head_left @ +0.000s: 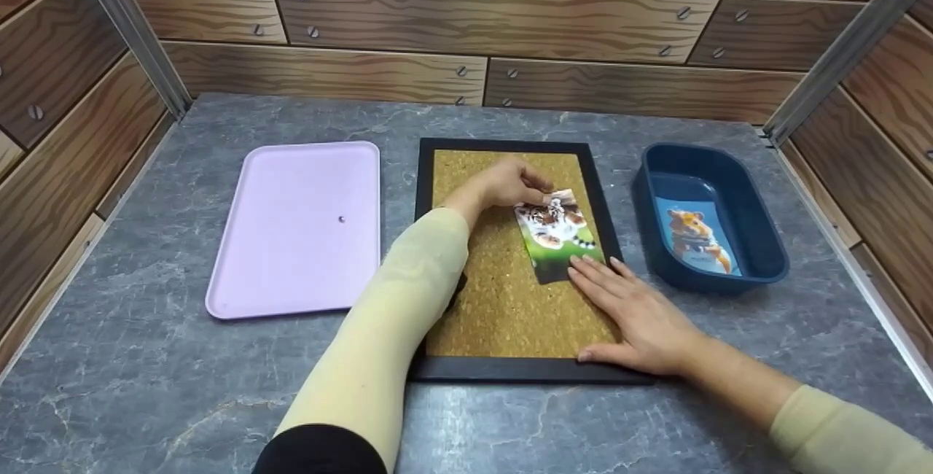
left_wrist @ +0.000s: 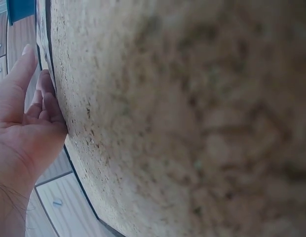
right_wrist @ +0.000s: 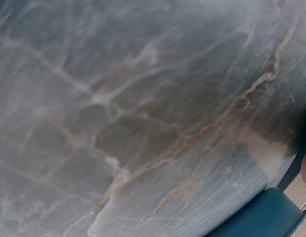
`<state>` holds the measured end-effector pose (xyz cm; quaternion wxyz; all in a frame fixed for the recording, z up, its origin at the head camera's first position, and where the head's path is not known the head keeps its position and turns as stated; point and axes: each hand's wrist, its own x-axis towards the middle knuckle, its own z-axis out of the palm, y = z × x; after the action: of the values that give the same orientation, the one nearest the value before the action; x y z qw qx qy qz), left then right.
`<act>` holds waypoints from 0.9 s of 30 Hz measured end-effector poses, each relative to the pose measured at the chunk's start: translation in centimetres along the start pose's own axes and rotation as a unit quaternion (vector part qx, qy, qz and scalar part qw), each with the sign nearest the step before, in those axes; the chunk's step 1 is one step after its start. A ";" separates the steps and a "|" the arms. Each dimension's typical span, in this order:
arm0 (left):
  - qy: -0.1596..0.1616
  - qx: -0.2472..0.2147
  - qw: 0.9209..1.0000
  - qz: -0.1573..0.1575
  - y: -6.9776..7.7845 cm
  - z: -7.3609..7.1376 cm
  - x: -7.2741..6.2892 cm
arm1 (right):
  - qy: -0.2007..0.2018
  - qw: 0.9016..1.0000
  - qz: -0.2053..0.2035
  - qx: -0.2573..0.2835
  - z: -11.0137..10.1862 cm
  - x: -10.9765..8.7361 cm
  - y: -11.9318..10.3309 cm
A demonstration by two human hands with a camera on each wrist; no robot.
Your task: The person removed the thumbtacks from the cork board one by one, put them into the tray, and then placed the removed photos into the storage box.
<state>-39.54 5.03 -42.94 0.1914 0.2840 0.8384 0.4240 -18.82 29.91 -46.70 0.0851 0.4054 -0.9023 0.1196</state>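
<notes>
A tiger photo (head_left: 554, 230) lies aslant on the cork board (head_left: 503, 313), which has a black frame. My left hand (head_left: 503, 184) is at the photo's top edge, thumb near a small shiny spot there. In the left wrist view the left hand (left_wrist: 27, 113) has its thumb straight and apart from loosely bent fingers, which are close to the cork. Whether the fingertips grip anything is hard to see. Flat on the board's lower right, my right hand (head_left: 641, 317) touches the photo's bottom corner with its fingertips, its thumb on the frame.
Left of the board lies a lilac tray (head_left: 299, 241) with a small shiny pin-like object (head_left: 341, 219) on it. To the right stands a deep blue bin (head_left: 729, 286) holding a hamster picture (head_left: 696, 237). Plank-patterned walls (head_left: 496, 18) enclose the grey marbled table (head_left: 182, 379).
</notes>
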 end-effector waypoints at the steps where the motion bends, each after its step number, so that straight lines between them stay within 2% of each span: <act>1: 0.000 0.003 1.000 0.001 0.0 0.0 0.0 | 0.001 1.000 -0.001 0.000 0.0 0.0 0.0; 11: -0.010 0.058 0.998 0.009 0.1 0.0 -0.1 | -0.003 1.000 0.001 0.004 0.0 0.0 0.1; 20: -0.010 0.053 0.999 0.000 -0.1 0.0 -0.3 | -0.024 1.000 0.005 0.000 -0.1 0.1 0.1; 27: -0.015 0.070 0.997 -0.001 0.2 0.0 -0.3 | -0.012 1.000 0.006 0.001 -0.1 0.1 0.0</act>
<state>-39.25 4.93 -42.76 0.1839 0.3025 0.8632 0.3598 -18.89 29.90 -46.62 0.0737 0.4017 -0.9054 0.1161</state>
